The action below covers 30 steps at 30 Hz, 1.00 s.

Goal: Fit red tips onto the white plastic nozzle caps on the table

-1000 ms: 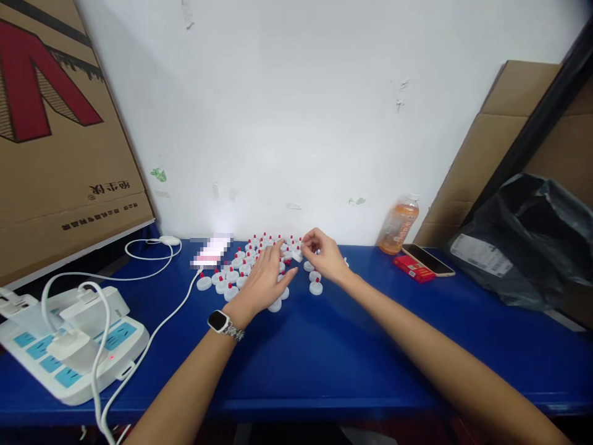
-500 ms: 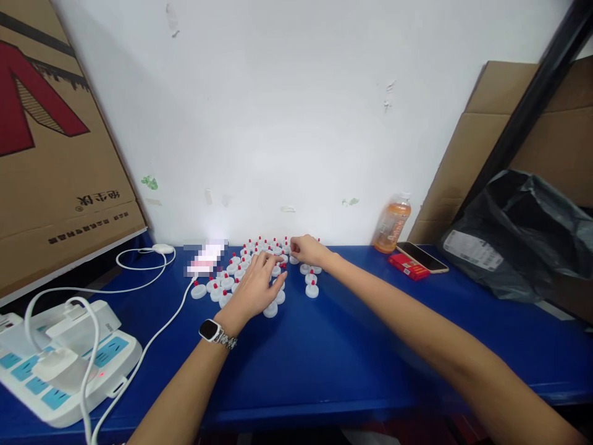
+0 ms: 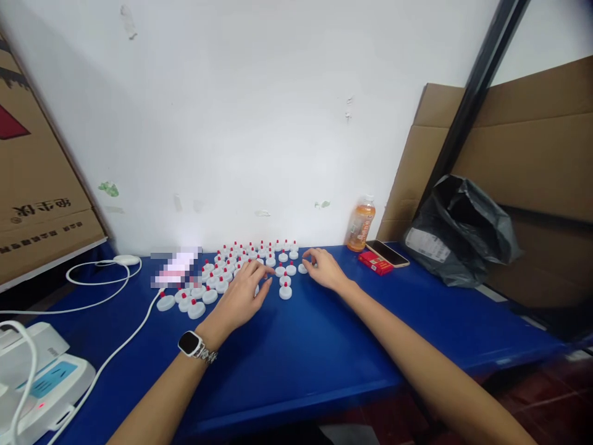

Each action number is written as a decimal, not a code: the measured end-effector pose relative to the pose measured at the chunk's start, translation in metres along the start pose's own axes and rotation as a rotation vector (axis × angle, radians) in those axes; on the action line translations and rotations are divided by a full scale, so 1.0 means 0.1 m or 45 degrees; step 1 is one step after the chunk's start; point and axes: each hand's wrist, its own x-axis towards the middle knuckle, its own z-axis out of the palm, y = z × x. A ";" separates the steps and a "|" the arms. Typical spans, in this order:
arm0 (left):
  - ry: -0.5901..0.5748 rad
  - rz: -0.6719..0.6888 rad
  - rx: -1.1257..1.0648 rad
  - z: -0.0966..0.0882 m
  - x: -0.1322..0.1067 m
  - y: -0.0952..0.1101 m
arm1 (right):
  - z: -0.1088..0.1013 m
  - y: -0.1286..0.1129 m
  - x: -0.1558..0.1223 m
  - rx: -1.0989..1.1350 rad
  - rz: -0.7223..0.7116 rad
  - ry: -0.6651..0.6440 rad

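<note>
Many small round white caps with red tips stand upright in a cluster against the wall; one such cap is at the cluster's front right. My left hand, wearing a watch at the wrist, hovers palm down over the cluster's right part. Its fingers are spread and hide some caps. To the right of the group, my right hand has thumb and forefinger curled at a white cap, whose red tip is hidden by the fingers.
On the right are an orange drink bottle, a red box, a phone and a grey plastic bag. A white power strip with cables is on the left of the blue table. Cardboard boxes flank both sides.
The view has turned to the right. My right hand has moved from the back of the caps to their right side. My left hand remains spread over the caps.
</note>
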 end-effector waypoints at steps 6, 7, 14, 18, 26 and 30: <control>-0.008 0.025 0.033 0.03 0.01 0.04 | 0.02 -0.07 0.05 0.174 -0.025 0.013; 0.007 0.016 0.039 0.03 0.01 0.05 | -0.01 -0.13 0.03 0.268 -0.020 0.065; 0.115 -0.027 0.049 0.02 -0.02 0.04 | -0.08 -0.83 -0.07 1.004 -0.224 0.001; 0.042 -0.205 0.078 -0.02 -0.09 -0.18 | 0.10 -0.98 0.14 0.964 -0.215 -0.050; 0.048 -0.215 0.228 -0.14 -0.15 -0.39 | 0.47 -0.99 0.49 -0.242 -0.360 -0.316; 0.020 -0.203 0.211 -0.12 -0.15 -0.38 | 0.54 -1.11 0.52 -0.428 -0.357 -0.371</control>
